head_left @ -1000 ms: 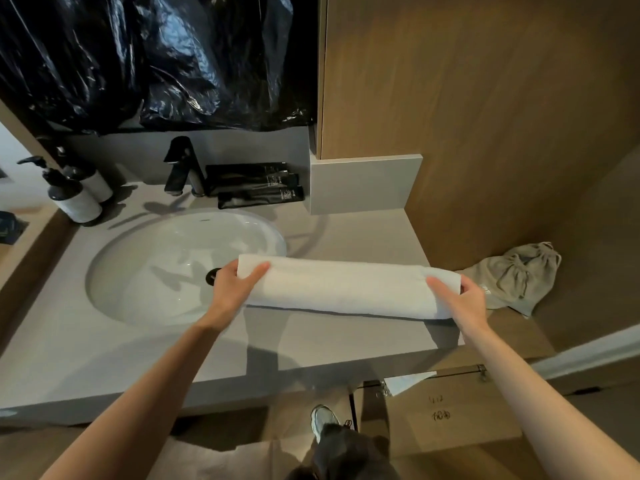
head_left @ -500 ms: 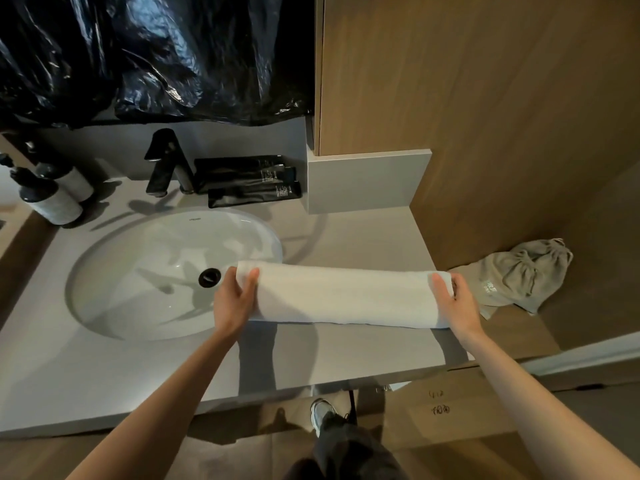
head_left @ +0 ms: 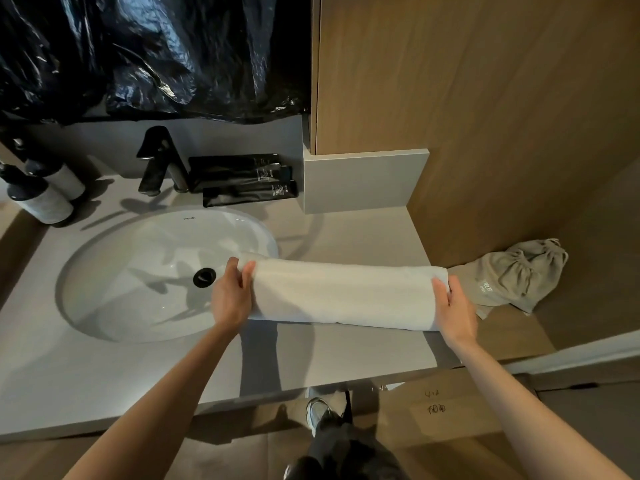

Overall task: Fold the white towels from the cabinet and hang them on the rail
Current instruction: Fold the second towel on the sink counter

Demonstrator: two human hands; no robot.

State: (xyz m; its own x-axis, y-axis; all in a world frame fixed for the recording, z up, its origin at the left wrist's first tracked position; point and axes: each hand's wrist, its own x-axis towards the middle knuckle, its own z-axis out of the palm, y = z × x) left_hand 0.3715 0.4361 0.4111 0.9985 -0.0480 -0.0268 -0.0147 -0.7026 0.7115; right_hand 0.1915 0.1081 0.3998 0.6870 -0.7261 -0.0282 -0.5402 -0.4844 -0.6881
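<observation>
Head view showed left hand (head_left: 232, 299) and right hand (head_left: 455, 308) gripping opposite ends of the long folded white towel (head_left: 346, 292), whose folds might sag open should either grip slacken.

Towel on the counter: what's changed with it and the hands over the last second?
The left hand changed its grip: its fingers lay flat over the left end of the white towel, now they curl round it. The right hand holds the right end as before. The towel still spans the counter; the grey bag has not moved.
</observation>
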